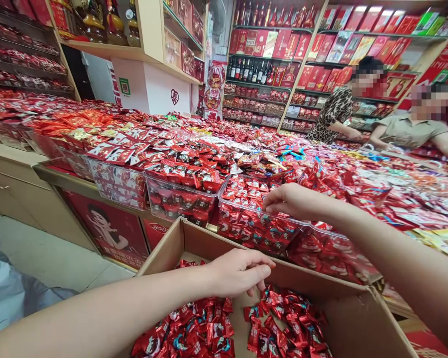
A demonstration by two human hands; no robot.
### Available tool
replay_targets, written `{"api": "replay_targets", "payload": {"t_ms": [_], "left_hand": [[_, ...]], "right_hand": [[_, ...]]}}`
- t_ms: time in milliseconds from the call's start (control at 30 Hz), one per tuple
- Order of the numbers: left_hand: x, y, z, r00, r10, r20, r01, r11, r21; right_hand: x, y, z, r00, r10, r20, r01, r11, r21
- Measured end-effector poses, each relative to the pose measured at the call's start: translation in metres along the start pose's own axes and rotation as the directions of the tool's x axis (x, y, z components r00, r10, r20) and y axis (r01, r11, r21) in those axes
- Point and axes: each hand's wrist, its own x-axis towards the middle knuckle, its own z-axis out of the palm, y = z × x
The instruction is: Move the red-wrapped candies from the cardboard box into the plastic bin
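A cardboard box (332, 276) stands in front of me, with red-wrapped candies (283, 328) lying in loose heaps on its floor. Over these candies hangs my left hand (241, 271), palm down, its fingers loosely bent and apart with nothing visible in them. My right hand (293, 200) is above the right rim of a clear plastic bin (254, 226) packed with similar red candies. Its fingers are curled together, and whatever may be inside them is hidden.
Another clear bin (182, 199) of dark red candies adjoins on the left. Wrapped sweets cover the long counter behind. Two people, one in a leopard-print top (332, 112) and one in a beige shirt (403, 132), are across it. Pale bags (3, 283) lie on the floor.
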Motion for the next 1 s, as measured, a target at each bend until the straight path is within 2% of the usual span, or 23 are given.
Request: {"api": "replay_targets", "payload": {"t_ms": [100, 400, 600, 800, 867, 933, 967, 1000], "left_hand": [[0.0, 0.001, -0.002, 1.0, 0.007, 0.003, -0.008, 1.0, 0.024], [-0.006, 0.002, -0.005, 0.999, 0.031, 0.043, -0.042, 0.963, 0.267], [-0.006, 0.007, -0.006, 0.997, 0.081, 0.019, -0.082, 0.913, 0.4], [-0.007, 0.007, -0.007, 0.995, 0.085, 0.043, -0.095, 0.881, 0.464], [-0.007, 0.006, -0.009, 0.994, 0.095, 0.063, -0.113, 0.849, 0.515], [-0.007, 0.003, -0.012, 0.991, 0.085, 0.107, -0.132, 0.798, 0.588], [-0.007, 0.001, -0.013, 0.989, 0.056, 0.136, -0.13, 0.765, 0.631], [-0.008, -0.002, -0.014, 0.987, 0.012, 0.161, -0.119, 0.728, 0.675]], "right_hand": [[0.01, -0.001, 0.001, 0.996, 0.027, 0.086, -0.027, 1.0, 0.005], [0.02, 0.009, 0.005, 0.98, 0.044, 0.192, -0.063, 0.994, 0.095], [0.019, 0.009, 0.006, 0.974, 0.041, 0.225, -0.072, 0.988, 0.134], [0.013, 0.007, -0.003, 0.988, 0.057, 0.144, -0.075, 0.989, 0.126], [0.0, -0.003, -0.013, 0.997, 0.082, 0.002, -0.082, 0.989, 0.126], [-0.022, -0.019, -0.017, 0.985, 0.094, -0.141, -0.069, 0.982, 0.177], [-0.035, -0.027, -0.013, 0.986, 0.084, -0.142, -0.048, 0.969, 0.24], [-0.048, -0.034, -0.004, 0.997, 0.056, -0.051, -0.036, 0.942, 0.333]]}}
